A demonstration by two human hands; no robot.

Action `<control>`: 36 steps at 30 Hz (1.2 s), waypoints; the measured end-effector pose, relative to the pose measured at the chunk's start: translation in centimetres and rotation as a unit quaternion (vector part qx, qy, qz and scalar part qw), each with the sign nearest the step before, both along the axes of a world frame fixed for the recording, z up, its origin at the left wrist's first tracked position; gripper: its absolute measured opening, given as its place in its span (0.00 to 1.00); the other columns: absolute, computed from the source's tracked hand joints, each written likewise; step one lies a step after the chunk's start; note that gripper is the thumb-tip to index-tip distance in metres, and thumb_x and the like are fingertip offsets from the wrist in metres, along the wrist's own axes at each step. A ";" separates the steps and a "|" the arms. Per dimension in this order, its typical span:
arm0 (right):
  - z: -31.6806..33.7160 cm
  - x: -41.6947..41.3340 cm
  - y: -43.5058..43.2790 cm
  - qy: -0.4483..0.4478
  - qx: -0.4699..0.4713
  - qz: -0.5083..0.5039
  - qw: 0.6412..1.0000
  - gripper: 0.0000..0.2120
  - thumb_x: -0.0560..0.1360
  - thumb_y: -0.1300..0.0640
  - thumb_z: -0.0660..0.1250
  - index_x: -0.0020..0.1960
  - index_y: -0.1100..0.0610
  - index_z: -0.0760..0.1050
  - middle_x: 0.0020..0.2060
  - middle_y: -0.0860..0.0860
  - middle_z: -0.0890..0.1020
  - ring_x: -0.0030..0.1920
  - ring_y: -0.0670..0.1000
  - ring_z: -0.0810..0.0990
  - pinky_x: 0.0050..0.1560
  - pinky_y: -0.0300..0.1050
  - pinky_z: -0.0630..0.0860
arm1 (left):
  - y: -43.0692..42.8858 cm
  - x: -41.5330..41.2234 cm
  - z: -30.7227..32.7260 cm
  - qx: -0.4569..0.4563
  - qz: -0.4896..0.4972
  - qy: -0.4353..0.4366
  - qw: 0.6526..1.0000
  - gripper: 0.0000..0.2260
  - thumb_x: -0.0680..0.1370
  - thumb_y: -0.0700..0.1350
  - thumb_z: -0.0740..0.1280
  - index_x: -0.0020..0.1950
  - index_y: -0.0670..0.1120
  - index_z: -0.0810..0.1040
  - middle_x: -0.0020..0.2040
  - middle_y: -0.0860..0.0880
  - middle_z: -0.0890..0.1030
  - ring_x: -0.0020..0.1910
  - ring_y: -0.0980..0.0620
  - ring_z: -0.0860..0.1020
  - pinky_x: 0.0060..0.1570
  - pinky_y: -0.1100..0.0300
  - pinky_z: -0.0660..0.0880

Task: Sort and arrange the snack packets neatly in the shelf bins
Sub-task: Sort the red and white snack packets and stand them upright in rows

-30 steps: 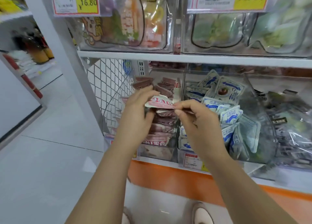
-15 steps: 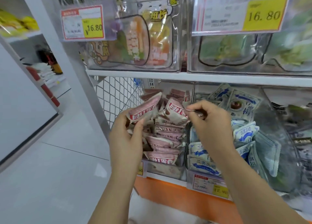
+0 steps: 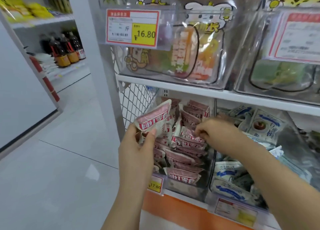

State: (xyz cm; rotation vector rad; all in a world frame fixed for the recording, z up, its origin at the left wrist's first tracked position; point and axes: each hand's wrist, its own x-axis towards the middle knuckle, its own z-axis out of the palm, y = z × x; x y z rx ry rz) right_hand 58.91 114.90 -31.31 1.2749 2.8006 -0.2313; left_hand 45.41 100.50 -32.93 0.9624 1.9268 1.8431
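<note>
My left fingers (image 3: 152, 134) are clamped on a pink snack packet (image 3: 153, 119) — thumb across its lower face, the rest behind it — holding it tilted, upper end leaning toward the shelf, just in front of the left bin's open mouth and not yet set down. My right fingers (image 3: 201, 131) are curled down into the pile of pink packets (image 3: 187, 146); they look pinched on the edge of one of the upper packets, though I cannot tell whether they truly grip it or only press it back.

Outward from there, my left hand (image 3: 136, 153) stands upright with the forearm rising from the bottom of the view, while my right hand (image 3: 220, 134) reaches in from the right, palm down, across the divider between bins.

As for progress, I judge the job partly done. The pink bin (image 3: 181, 186) holds a front stack lying fairly flat, one over another, but the packets behind are tipped at mixed angles. The neighbouring bin (image 3: 230, 207) of blue-and-white packets (image 3: 228, 173) looks jumbled and, to my eye, unsorted. The packet in my left hand needs a place — and the blue bin remains to be done.
</note>
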 end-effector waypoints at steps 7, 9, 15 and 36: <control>0.5 -0.4 -0.1 -0.087 -0.040 0.025 0.995 0.16 0.78 0.60 0.57 0.58 0.45 0.78 0.56 0.43 0.79 0.58 0.46 0.74 0.72 0.60 0.55 | 0.1 -0.9 0.0 -0.053 -0.025 0.033 0.998 0.03 0.77 0.45 0.66 0.49 0.53 0.76 0.40 0.61 0.78 0.39 0.73 0.74 0.35 0.80 0.67; 1.0 0.2 -1.0 0.023 -0.003 0.003 1.000 0.14 0.79 0.56 0.57 0.60 0.43 0.75 0.57 0.43 0.79 0.57 0.46 0.76 0.67 0.52 0.66 | 0.2 -0.9 -0.1 -0.069 -0.036 0.052 0.996 0.04 0.77 0.46 0.65 0.50 0.54 0.76 0.42 0.61 0.79 0.41 0.70 0.75 0.36 0.78 0.67; 2.5 0.4 -7.1 0.468 -0.204 -0.047 0.858 0.23 0.71 0.58 0.71 0.58 0.38 0.69 0.45 0.40 0.82 0.44 0.41 0.81 0.44 0.37 0.78 | 0.2 0.0 0.6 -0.084 -0.169 0.121 0.975 0.05 0.79 0.46 0.62 0.46 0.57 0.74 0.39 0.60 0.79 0.40 0.65 0.75 0.37 0.75 0.69; 1.0 4.8 -8.8 0.506 -0.120 -0.062 0.852 0.10 0.71 0.59 0.71 0.44 0.46 0.74 0.40 0.43 0.82 0.36 0.50 0.81 0.37 0.46 0.80 | -0.2 0.0 -2.5 -0.294 -0.138 0.473 0.819 0.11 0.77 0.56 0.63 0.56 0.59 0.79 0.54 0.59 0.76 0.57 0.54 0.68 0.51 0.59 0.61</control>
